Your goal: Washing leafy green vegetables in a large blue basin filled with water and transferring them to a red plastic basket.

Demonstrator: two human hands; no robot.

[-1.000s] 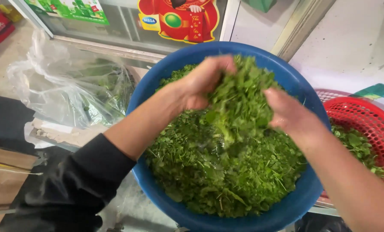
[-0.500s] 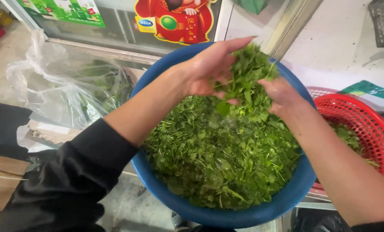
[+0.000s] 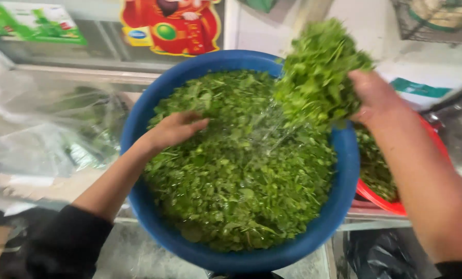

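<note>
Gripping a dripping bunch of green leafy herbs (image 3: 319,72), the right hand (image 3: 376,98) holds it raised over the far right rim of the round blue plastic basin (image 3: 344,170). With forearm angled inward, the left hand (image 3: 175,129) rests palm-down on the wet leafy greens (image 3: 231,175) filling the basin, fingers loosely extended and gripping nothing.

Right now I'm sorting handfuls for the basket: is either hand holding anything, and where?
The right hand grips a dripping bunch of greens at its side. The left hand rests open on the greens in the basin.
</note>
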